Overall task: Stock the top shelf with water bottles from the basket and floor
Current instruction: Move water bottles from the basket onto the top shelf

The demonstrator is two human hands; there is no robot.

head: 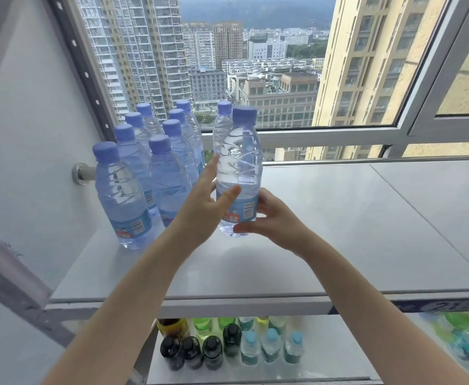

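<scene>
A clear water bottle [238, 151] with a purple cap and blue label stands upright at the middle of the white top shelf [339, 232]. Its base is at or just above the surface. My left hand [202, 207] holds its left side, thumb across the front and fingers reaching up along the side. My right hand [275, 220] grips the lower right part, thumb under the label. Several matching bottles [122, 190] stand in rows at the shelf's left end, and one more [223, 118] stands right behind the held bottle.
A window frame [325, 134] runs along the back of the shelf. A wall with a pipe fitting [81, 173] and a perforated upright [83, 70] bound the left side. The lower shelf holds dark, green and blue-capped drinks [213, 348].
</scene>
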